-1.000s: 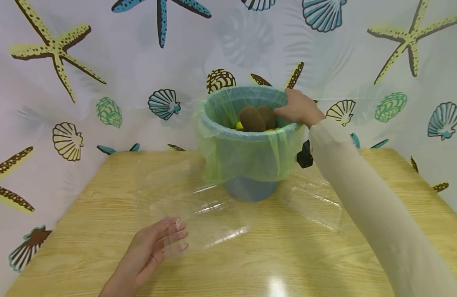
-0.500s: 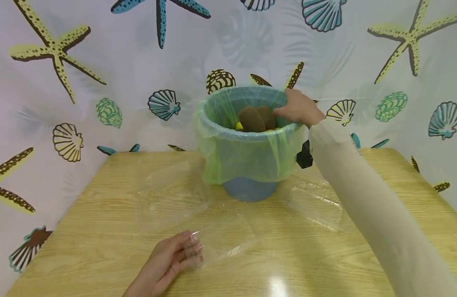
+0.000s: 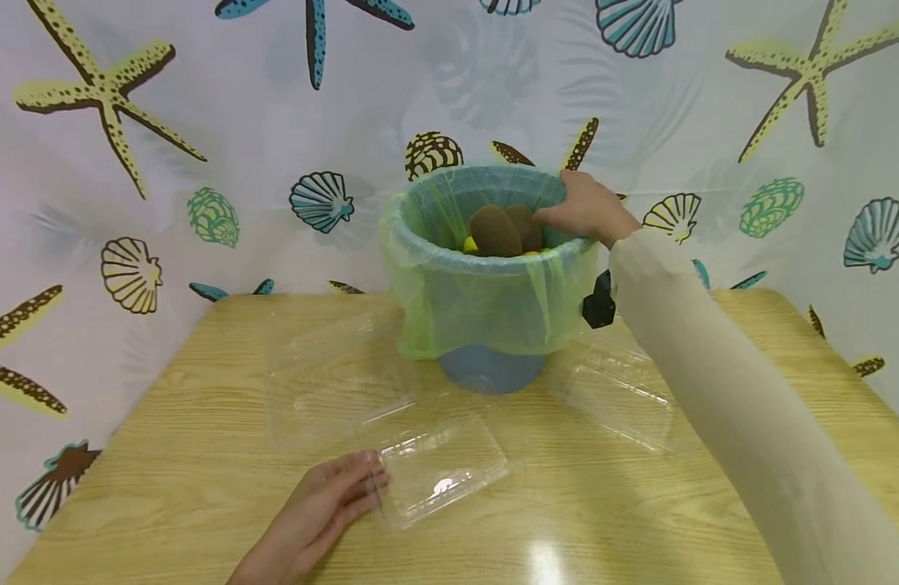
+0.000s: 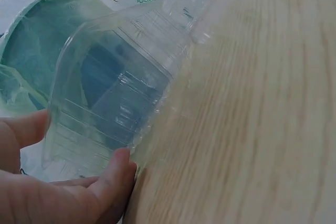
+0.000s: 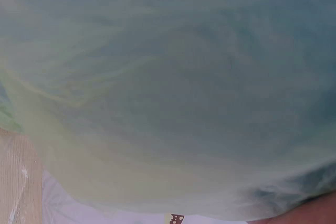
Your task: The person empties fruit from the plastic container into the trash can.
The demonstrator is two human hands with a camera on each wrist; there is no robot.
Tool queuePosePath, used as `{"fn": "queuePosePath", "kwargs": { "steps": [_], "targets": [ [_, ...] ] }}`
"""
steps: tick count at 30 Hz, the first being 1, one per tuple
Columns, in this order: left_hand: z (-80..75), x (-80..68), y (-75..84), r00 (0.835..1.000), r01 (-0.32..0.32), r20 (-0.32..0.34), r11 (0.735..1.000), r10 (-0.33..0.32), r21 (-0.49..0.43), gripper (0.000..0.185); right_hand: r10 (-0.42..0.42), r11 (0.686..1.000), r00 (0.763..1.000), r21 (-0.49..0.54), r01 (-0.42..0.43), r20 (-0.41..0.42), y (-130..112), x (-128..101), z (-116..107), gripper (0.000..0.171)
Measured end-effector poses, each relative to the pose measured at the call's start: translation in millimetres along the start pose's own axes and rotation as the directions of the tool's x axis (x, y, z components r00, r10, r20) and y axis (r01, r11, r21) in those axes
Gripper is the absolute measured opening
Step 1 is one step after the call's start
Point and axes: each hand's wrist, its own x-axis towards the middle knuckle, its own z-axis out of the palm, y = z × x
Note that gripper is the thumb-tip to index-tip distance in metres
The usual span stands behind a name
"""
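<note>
In the head view, my left hand (image 3: 321, 504) pinches the left edge of a clear plastic tray (image 3: 445, 467), which lies near the front middle of the table. The left wrist view shows the thumb and fingers at the end of this clear tray (image 4: 113, 93). A blue bucket (image 3: 493, 372) stands behind it, lined with a thin green bag (image 3: 474, 313) folded over the rim. My right hand (image 3: 591, 207) grips the bucket's right rim, thumb inside; its other fingers are partly hidden. Brown oval pieces (image 3: 495, 231) and bits of yellow show inside the bucket.
More clear plastic trays lie on the wooden table (image 3: 200, 455): one tray (image 3: 339, 378) left of the bucket, another tray (image 3: 617, 394) to its right. A patterned cloth (image 3: 259, 122) hangs behind. A black device (image 3: 599, 302) sits below my right wrist.
My left hand has moved right and toward me with the clear tray, away from the other tray at the left. The right hand stays on the bucket rim.
</note>
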Motion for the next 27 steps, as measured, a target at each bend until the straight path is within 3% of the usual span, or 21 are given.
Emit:
{"fn": "queuePosePath", "kwargs": {
  "steps": [5,11,16,21,27],
  "targets": [
    [2.3,-0.3,1.8,0.998,-0.016,-0.055,0.997,0.020,0.072,0.043,0.003,1.000,1.000,0.005,-0.003,-0.006,-2,-1,1,0.080],
    [6.2,-0.2,4.0,0.996,0.008,-0.093,0.996,0.001,0.090,0.050,0.004,0.999,1.000,0.034,-0.003,-0.025,-2,-2,0,0.081],
    [4.7,-1.8,6.6,0.996,-0.006,-0.083,0.994,0.016,0.113,0.051,-0.004,0.998,1.000,0.064,0.006,-0.025,-1,0,1,0.082],
    [1.3,-7.0,14.1,0.998,-0.029,-0.043,0.972,0.040,0.235,0.044,-0.001,0.995,1.000,0.095,0.003,-0.020,3,-1,2,0.082],
    [-3.4,-13.5,38.6,0.998,-0.010,-0.048,0.940,0.028,0.341,0.057,-0.013,0.986,1.000,0.164,0.013,-0.001,7,-7,1,0.082]
  ]
}}
